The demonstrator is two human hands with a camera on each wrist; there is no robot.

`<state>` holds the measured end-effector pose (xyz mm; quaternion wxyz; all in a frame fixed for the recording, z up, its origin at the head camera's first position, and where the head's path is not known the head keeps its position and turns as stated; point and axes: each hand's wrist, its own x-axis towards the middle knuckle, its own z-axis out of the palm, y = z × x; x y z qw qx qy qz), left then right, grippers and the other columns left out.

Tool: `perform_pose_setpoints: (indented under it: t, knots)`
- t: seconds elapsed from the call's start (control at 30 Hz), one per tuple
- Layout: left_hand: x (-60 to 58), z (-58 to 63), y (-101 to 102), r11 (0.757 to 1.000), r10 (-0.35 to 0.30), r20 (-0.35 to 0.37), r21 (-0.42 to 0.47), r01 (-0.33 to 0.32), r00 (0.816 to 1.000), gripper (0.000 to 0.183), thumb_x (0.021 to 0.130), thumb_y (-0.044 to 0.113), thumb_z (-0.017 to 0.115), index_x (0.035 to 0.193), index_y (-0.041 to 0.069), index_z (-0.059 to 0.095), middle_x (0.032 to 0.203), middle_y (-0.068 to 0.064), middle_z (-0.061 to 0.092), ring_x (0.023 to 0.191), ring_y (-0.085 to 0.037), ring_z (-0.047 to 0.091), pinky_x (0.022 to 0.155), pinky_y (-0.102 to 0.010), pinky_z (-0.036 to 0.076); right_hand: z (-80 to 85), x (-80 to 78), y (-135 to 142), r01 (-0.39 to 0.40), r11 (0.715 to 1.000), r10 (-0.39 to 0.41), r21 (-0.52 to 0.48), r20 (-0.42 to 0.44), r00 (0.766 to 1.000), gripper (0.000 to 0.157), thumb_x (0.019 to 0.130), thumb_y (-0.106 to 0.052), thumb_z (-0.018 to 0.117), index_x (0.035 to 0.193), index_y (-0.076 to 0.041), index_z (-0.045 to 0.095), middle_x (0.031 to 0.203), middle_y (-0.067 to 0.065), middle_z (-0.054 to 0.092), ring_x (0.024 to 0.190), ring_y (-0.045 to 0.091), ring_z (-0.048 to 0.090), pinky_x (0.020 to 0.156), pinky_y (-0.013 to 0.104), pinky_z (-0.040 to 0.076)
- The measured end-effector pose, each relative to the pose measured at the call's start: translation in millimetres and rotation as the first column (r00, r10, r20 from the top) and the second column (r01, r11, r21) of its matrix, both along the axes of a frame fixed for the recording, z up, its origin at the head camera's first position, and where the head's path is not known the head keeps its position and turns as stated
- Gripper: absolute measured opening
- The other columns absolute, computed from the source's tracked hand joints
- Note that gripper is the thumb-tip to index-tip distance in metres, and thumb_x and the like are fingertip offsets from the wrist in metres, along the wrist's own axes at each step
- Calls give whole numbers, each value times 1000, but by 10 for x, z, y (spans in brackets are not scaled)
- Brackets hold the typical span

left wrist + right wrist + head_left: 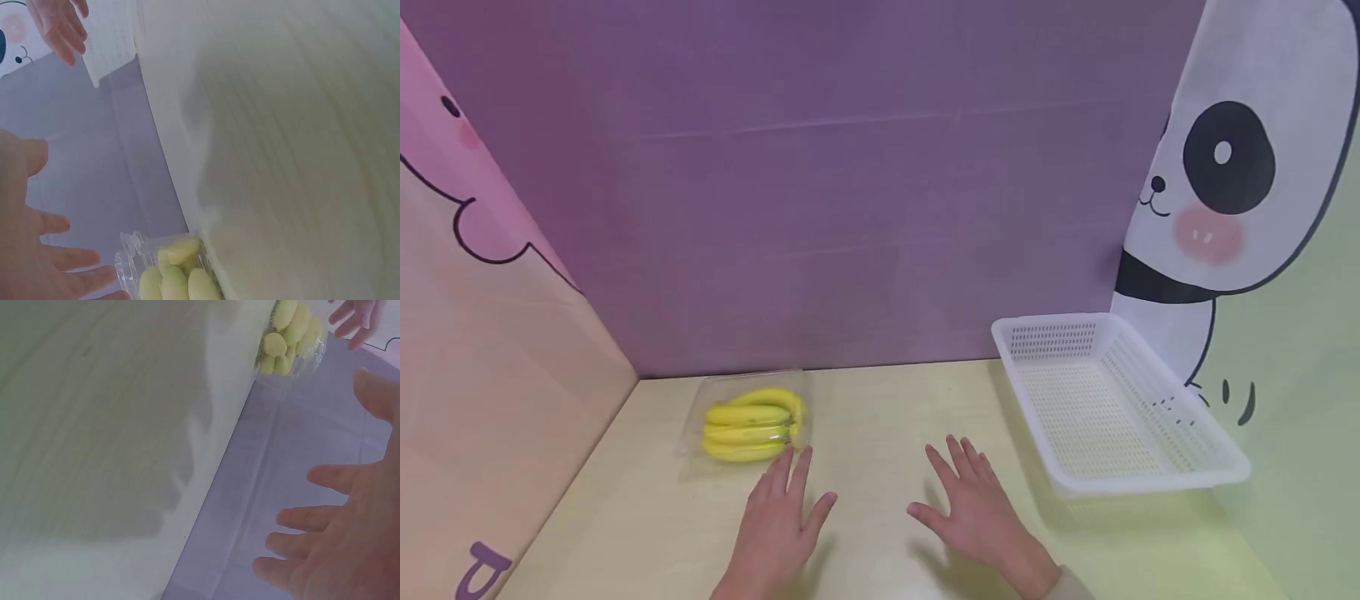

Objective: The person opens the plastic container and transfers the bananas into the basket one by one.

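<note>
Several yellow bananas (748, 425) lie in a clear plastic container (808, 387) at the back left of the table. My left hand (778, 525) hovers just in front of them, palm down with fingers spread, its fingertips overlapping the container's near side in the head view. Farther right, my right hand (973, 508) is over the table with its fingers straight and apart, holding nothing. The left wrist view has the bananas (175, 284) below the left fingertips; from the right wrist they (287, 337) appear at the top, beyond the right hand (350, 531).
A white plastic basket (1060, 486) with perforated walls stands at the right of the table, beside the right hand. The pale wooden table (880, 433) ends at a purple back panel (880, 208). Side panels with cartoon pictures, one a panda (1292, 225), flank it.
</note>
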<state>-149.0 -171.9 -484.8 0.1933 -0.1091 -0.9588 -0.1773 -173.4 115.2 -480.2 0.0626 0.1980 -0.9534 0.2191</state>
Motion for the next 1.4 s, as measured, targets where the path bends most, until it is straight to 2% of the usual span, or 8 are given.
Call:
perform_pose_setpoints:
  t: [0.2,0.43,0.6,0.9,1.03,1.4]
  knots:
    - [-18,46,-97,998,15,19,60,-16,1000,65,103,39,60,152,1,41,151,-29,42,135,-49,44,106,-64,38,3,-46,-83,-17,995,22,-97,53,998,80,96,-63,56,154,-9,44,160,25,33,150,44,23,121,57,20]
    - [-55,89,-210,996,17,-46,87,-13,999,56,101,32,63,145,0,50,142,-26,53,128,-48,52,100,-63,43,9,-102,-151,-3,988,14,-155,70,997,79,96,-62,57,154,-11,44,161,22,33,150,42,25,116,60,30]
    - [-94,134,-291,996,19,-63,90,-13,998,52,100,31,64,141,-1,53,138,-27,55,125,-48,54,96,-64,46,9,-136,-186,-11,978,27,-207,73,997,77,95,-58,62,153,-11,45,159,22,35,147,40,32,111,59,37]
    - [-137,216,-435,991,47,-4,125,-46,999,56,103,32,61,144,-4,49,142,-33,50,127,-53,49,98,-68,42,6,-198,-245,-3,948,51,-319,144,988,76,94,-54,66,152,-10,45,159,21,34,146,40,34,111,60,38]
    - [-166,242,-520,991,61,7,117,-61,998,58,104,33,58,145,-5,46,142,-35,48,127,-55,48,97,-69,42,9,-218,-279,-6,940,58,-340,142,988,74,94,-51,68,152,-10,46,158,20,36,146,39,34,111,59,38]
    - [-271,264,-800,991,107,-35,89,-104,994,59,104,31,58,145,-9,43,140,-37,47,127,-58,44,94,-72,40,64,-257,-385,-32,942,65,-335,88,994,69,94,-45,68,150,-11,48,155,18,41,142,36,40,109,55,42]
